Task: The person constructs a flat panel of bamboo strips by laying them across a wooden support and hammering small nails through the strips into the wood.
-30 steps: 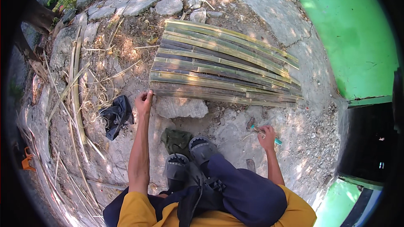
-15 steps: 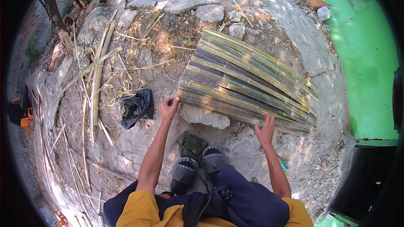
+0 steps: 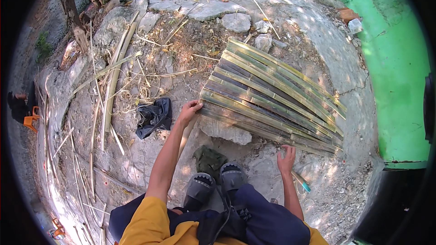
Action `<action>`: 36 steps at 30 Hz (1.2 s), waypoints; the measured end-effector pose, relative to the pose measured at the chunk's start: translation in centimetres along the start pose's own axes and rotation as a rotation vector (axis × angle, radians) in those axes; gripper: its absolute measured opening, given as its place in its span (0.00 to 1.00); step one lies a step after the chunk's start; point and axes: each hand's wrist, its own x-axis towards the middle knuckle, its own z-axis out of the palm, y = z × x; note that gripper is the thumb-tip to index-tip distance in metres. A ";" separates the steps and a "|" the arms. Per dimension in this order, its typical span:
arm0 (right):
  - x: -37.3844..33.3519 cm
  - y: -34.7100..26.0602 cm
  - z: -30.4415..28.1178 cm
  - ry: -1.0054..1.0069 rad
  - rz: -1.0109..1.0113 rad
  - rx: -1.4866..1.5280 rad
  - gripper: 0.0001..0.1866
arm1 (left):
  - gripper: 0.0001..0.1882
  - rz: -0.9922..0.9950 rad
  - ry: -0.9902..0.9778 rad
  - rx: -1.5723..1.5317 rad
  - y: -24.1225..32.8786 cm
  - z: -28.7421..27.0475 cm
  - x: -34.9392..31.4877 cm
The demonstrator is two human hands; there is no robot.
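A row of split bamboo slats (image 3: 272,95), green, yellow and dark brown, lies fanned on the ground, closer together at the left end and spread at the right. My left hand (image 3: 187,112) has its fingers closed on the near left corner, at the end of the nearest slat. Just off the near edge is my right hand (image 3: 286,158), fingers apart and holding nothing I can see. A flat pale stone (image 3: 225,130) sits under the near left part of the slats. Beside my left forearm a tan strip (image 3: 186,137) shows, partly hidden by the arm.
A black plastic bag (image 3: 154,117) lies left of my left hand. Farther left are long bamboo strips (image 3: 119,72) and curled shavings. A teal-ended stick-like tool (image 3: 301,181) lies by my right forearm. A dark green cloth (image 3: 209,159) lies before my sandals. A green wall (image 3: 399,86) stands at right.
My right hand has come off the near edge of the slats, back toward me. My left hand stays at the left corner. The tan strip beside my left forearm has come into sight.
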 end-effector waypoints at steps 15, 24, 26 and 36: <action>-0.9 -0.1 1.8 -0.031 0.119 0.102 0.21 | 0.13 -0.040 -0.131 -0.013 -0.1 -1.2 0.3; 2.9 0.1 5.9 -0.086 1.059 1.504 0.23 | 0.14 0.002 -0.044 0.091 -1.2 -1.5 0.8; 3.6 -0.8 5.9 -0.043 1.192 1.582 0.26 | 0.13 0.014 -0.035 0.078 -1.2 -1.2 0.4; 4.7 -1.9 9.5 0.162 0.969 2.072 0.30 | 0.11 0.037 -0.012 0.024 0.3 0.5 -0.6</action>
